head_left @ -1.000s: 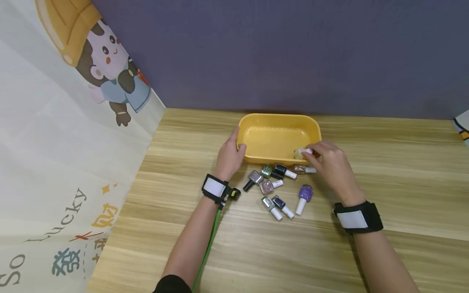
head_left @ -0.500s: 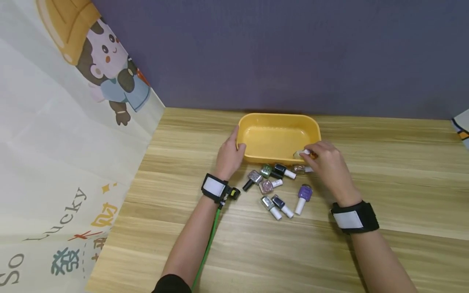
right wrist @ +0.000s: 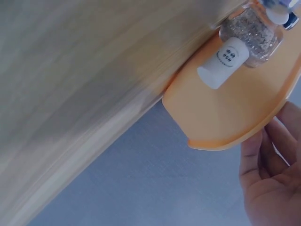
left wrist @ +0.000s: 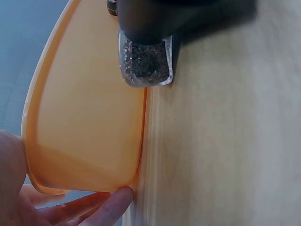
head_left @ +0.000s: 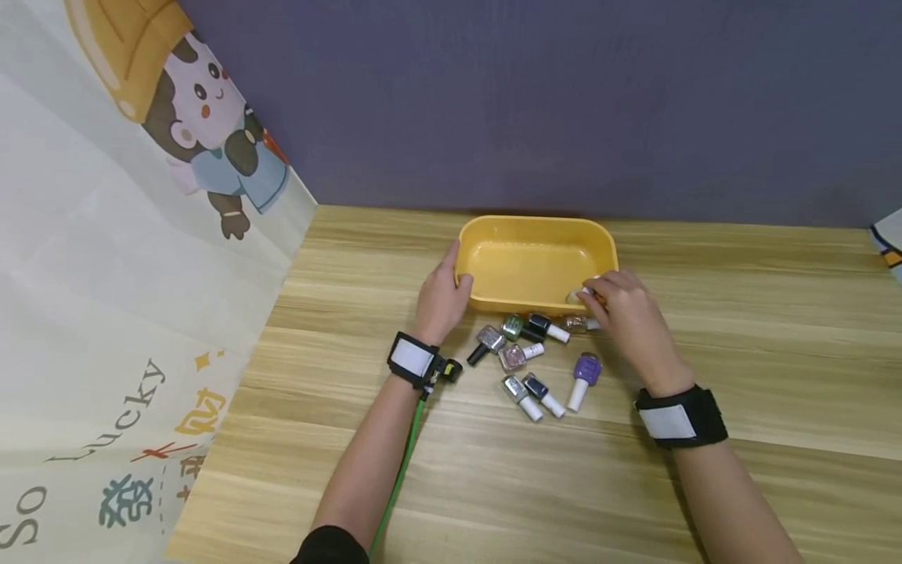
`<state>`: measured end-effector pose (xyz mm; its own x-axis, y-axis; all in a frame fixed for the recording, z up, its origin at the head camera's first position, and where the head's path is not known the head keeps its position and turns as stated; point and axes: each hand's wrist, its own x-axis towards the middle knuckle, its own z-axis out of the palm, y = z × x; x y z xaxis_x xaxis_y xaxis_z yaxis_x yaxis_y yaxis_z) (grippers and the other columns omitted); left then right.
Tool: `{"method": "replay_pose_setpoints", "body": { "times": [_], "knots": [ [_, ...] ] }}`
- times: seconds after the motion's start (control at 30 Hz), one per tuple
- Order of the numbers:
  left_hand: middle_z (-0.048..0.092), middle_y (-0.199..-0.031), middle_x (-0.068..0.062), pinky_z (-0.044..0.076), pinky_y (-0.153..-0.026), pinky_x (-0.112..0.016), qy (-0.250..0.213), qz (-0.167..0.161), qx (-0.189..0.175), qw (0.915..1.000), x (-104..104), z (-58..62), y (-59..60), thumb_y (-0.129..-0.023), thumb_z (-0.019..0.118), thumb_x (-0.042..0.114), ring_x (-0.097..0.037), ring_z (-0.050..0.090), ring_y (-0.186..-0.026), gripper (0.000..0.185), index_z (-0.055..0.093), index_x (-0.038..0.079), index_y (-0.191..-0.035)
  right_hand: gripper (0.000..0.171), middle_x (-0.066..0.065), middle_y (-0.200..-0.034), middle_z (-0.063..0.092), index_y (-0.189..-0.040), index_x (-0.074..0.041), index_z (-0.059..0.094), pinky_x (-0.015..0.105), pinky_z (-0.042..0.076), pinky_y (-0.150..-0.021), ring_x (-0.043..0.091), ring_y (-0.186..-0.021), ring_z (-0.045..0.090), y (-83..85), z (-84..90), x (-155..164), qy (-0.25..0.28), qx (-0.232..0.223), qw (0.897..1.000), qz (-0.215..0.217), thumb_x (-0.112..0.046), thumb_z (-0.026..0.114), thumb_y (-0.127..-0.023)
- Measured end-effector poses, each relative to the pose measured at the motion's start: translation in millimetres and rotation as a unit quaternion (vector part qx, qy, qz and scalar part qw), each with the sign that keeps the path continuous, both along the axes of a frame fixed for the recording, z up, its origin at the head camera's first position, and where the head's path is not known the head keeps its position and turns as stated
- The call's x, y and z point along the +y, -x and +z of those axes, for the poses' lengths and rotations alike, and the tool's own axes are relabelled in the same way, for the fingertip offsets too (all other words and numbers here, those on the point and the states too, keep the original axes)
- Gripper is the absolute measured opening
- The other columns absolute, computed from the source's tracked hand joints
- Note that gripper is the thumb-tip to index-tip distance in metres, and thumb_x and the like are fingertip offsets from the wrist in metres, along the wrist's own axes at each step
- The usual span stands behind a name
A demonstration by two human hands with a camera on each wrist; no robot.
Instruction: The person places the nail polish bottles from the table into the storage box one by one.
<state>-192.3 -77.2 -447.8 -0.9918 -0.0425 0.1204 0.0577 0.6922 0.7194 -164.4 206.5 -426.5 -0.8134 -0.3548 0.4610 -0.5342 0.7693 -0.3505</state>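
Note:
A yellow plastic basin (head_left: pixel 535 266) stands on the wooden table, near its far edge. My left hand (head_left: pixel 440 304) holds its left end; in the left wrist view the fingers (left wrist: pixel 113 207) wrap the end wall. At the front right corner, my right hand (head_left: pixel 634 321) reaches over the rim and pinches a pale nail polish bottle (head_left: pixel 574 298) by its white cap. The hand hides most of that bottle. Just outside the front wall lie a green bottle (head_left: pixel 511 327), a black one (head_left: pixel 539 324) and a brown glitter one (head_left: pixel 575 323).
Closer to me lie more nail polish bottles: a silver glitter one (head_left: pixel 490 339), a pink glitter one (head_left: pixel 513 358), a grey one (head_left: pixel 515 388), a dark navy one (head_left: pixel 535 385) and a purple one (head_left: pixel 587 368). A blue-grey wall (head_left: pixel 521 110) rises behind the table.
My right hand has shifted slightly left at the basin's corner, and the pale bottle it pinches shows less now. The left hand and the bottles on the table keep their places.

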Motion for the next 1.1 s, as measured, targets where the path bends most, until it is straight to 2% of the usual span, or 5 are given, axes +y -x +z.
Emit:
{"method": "replay_pose_setpoints", "body": {
  "times": [0.27, 0.57, 0.93, 1.1],
  "knots": [
    [0.058, -0.083, -0.011, 0.041, -0.046, -0.031, 0.000, -0.001, -0.006, 1.0000, 0, 0.7, -0.1, -0.098, 0.048, 0.021, -0.015, 0.039, -0.046, 0.065, 0.026, 0.013, -0.158, 0.016, 0.020, -0.090, 0.067, -0.096, 0.008, 0.071, 0.045, 0.052, -0.073, 0.033, -0.083, 0.059, -0.6, 1.3, 0, 0.008, -0.010, 1.000, -0.005, -0.007, 0.072, -0.089],
    [0.057, -0.080, -0.011, 0.040, -0.044, -0.031, -0.003, -0.002, 0.000, 1.0000, 0, 0.3, 0.2, -0.098, 0.047, 0.022, -0.014, 0.039, -0.045, 0.064, 0.027, 0.011, -0.157, 0.018, 0.019, -0.091, 0.067, -0.100, 0.007, 0.072, 0.044, 0.052, -0.070, 0.032, -0.083, 0.059, -3.0, 5.7, 0, 0.019, -0.017, 1.000, -0.012, -0.005, 0.073, -0.088],
    [0.065, -0.107, -0.016, 0.042, -0.045, -0.031, -0.002, -0.002, -0.003, 1.0000, 0, 0.5, -0.4, -0.098, 0.047, 0.023, -0.014, 0.039, -0.045, 0.064, 0.028, 0.011, -0.157, 0.021, 0.020, -0.095, 0.068, -0.104, 0.008, 0.072, 0.044, 0.053, -0.069, 0.032, -0.084, 0.060, -9.1, 13.8, -1, 0.036, -0.007, 0.999, -0.006, -0.004, 0.073, -0.087],
    [0.064, -0.101, -0.015, 0.042, -0.046, -0.031, 0.001, -0.001, -0.004, 1.0000, 0, 0.1, -0.3, -0.098, 0.046, 0.024, -0.015, 0.040, -0.046, 0.064, 0.027, 0.011, -0.158, 0.021, 0.020, -0.096, 0.069, -0.105, 0.007, 0.072, 0.045, 0.054, -0.072, 0.032, -0.086, 0.061, -11.1, 16.3, -4, 0.041, -0.003, 0.999, 0.005, -0.004, 0.073, -0.087]
  ]
}}
